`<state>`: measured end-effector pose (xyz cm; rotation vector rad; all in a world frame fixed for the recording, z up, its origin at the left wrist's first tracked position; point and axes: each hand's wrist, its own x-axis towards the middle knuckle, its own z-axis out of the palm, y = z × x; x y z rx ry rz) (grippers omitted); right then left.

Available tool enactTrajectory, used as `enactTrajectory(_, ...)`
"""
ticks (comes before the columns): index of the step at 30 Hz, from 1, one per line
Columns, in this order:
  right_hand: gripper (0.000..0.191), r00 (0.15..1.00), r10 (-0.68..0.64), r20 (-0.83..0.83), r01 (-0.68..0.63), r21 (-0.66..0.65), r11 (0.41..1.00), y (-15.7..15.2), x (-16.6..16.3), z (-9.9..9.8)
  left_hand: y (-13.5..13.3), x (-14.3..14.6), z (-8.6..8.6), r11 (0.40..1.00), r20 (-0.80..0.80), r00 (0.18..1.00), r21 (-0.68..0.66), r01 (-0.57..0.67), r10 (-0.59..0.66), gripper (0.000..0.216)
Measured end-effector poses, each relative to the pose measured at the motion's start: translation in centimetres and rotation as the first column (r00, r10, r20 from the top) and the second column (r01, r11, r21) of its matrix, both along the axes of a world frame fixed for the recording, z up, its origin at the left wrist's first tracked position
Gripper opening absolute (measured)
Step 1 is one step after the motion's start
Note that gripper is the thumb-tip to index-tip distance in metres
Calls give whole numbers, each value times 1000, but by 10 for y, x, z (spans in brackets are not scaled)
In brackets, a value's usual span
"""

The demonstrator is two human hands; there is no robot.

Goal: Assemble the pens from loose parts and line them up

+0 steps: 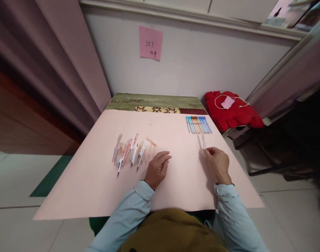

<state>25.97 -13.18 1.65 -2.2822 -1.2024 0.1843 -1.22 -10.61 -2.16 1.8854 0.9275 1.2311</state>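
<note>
My right hand (pixel 218 163) pinches a slim, clear pen barrel (pixel 203 141) between thumb and fingers, and its far end points toward a neat row of pens (pixel 194 125). In that row, blue, brown-orange and purple-blue pens lie side by side. My left hand (pixel 158 169) rests by the middle of the paper with its fingers loosely stretched out and nothing seen in them. Just left of it lies a loose pile of clear, pinkish barrels (pixel 127 145) and white refills with dark tips (pixel 134 154), partly crossing one another.
Pale pink paper (pixel 97 189) covers most of the table, whose green wood-patterned top (pixel 154 99) shows at the back. Beyond it stands a white wall with a pink note (pixel 150 43). A red cloth (pixel 230 115) with a white cable lies on the right; curtains hang at both sides.
</note>
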Motion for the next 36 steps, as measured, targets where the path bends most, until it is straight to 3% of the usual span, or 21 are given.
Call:
enactTrajectory(5,25,972,199,-123,-201,-8,979,14,-23,2,1,0,0,999,24,999,-33,-26,26,25)
enactTrajectory(8,24,960,273,-61,-274,0,962,38,-39,7,1,-1,0,999,26,999,-29,-46,47,25)
enactTrajectory(14,21,965,259,51,-252,-115,961,86,-49,10,1,-2,0,998,14,998,-15,-69,69,25)
enactTrajectory(26,25,978,183,103,-161,-194,968,168,-53,2,-5,-4,3,993,-49,996,100,-64,69,28)
enactTrajectory(31,26,976,174,132,-143,-214,966,180,-57,0,-6,-5,8,994,-77,995,99,-54,62,29)
enactTrajectory(36,28,975,182,128,-155,-196,968,169,-57,3,-6,-6,10,995,-79,995,82,-56,63,28)
